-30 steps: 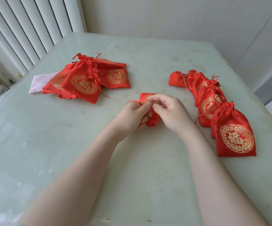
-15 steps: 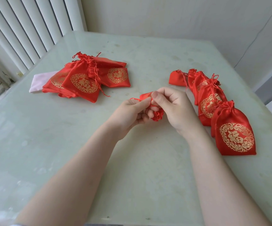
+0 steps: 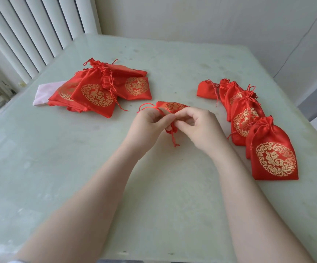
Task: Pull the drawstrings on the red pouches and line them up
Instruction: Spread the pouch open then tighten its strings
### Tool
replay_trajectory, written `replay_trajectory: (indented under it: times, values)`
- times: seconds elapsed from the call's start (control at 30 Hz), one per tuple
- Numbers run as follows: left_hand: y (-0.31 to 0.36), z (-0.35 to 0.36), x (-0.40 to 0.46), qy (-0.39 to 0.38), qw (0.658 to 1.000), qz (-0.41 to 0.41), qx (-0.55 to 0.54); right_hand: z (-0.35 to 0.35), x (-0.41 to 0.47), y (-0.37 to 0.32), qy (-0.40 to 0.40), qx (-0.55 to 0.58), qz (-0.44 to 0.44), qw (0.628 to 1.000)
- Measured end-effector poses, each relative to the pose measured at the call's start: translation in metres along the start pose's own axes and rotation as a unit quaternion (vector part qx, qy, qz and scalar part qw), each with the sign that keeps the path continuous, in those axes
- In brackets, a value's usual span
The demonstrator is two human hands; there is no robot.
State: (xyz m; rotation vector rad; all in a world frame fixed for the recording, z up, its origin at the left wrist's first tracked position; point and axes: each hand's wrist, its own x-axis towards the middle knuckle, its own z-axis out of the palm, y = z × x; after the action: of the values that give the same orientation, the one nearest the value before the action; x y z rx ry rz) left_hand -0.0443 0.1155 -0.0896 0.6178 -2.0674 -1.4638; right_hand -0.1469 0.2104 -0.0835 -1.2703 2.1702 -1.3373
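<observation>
Left hand and right hand pinching one pouch at its gathered neck (fingers curled), cord dangling below, row just right

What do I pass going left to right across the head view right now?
pink cloth → loose pile of pouches → left hand → right hand → row of cinched pouches

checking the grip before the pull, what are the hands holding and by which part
Both hold one red pouch at its gathered neck: the left hand and right hand pinch it there, its body pointing away, one drawstring dangling below.
</observation>
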Motion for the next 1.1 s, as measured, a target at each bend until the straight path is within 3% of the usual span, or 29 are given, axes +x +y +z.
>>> replay_trajectory:
  times: [0.07, 0.2, 0.27, 0.47, 0.57, 0.63, 0.7, 0.73, 0.83, 0.93, 1.0, 1.1]
  values:
    - [-0.006, -0.001, 0.002, 0.004, 0.994, 0.042, 0.102, 0.001, -0.001, 0.001, 0.005, -0.03, 0.011, 0.999]
    - [-0.016, -0.008, 0.006, -0.004, 0.967, 0.149, 0.206, -0.003, 0.0, 0.004, -0.017, -0.079, 0.009, 0.997]
    - [-0.016, -0.009, 0.006, -0.024, 0.957, 0.157, 0.244, -0.004, 0.0, 0.005, -0.031, -0.094, 0.015, 0.995]
    - [-0.016, -0.013, 0.006, -0.059, 0.939, 0.205, 0.271, 0.004, 0.0, 0.005, -0.014, 0.076, 0.067, 0.995]
    - [-0.013, -0.015, 0.005, 0.003, 0.919, 0.239, 0.313, 0.01, 0.0, 0.003, 0.015, 0.036, 0.008, 0.999]
    - [-0.011, -0.014, 0.004, 0.076, 0.907, 0.257, 0.325, 0.011, -0.001, -0.001, 0.055, -0.02, -0.095, 0.994]
    - [-0.008, -0.013, 0.002, 0.13, 0.914, 0.245, 0.297, 0.012, -0.003, -0.004, 0.076, -0.06, -0.179, 0.979]
    - [-0.009, -0.012, 0.001, 0.141, 0.922, 0.231, 0.278, 0.013, -0.004, -0.005, 0.069, -0.062, -0.18, 0.979]
    - [-0.01, -0.008, -0.001, 0.131, 0.948, 0.189, 0.22, 0.016, -0.004, -0.007, 0.005, 0.015, -0.042, 0.999]
    - [-0.011, -0.007, 0.001, 0.131, 0.953, 0.187, 0.2, 0.014, -0.004, -0.012, -0.011, 0.249, 0.104, 0.963]
    - [-0.012, -0.008, 0.002, 0.13, 0.958, 0.181, 0.181, 0.011, -0.003, -0.011, -0.016, 0.328, 0.141, 0.934]
    - [-0.014, -0.009, 0.002, 0.131, 0.963, 0.163, 0.171, 0.012, -0.004, -0.01, -0.062, 0.33, 0.143, 0.931]
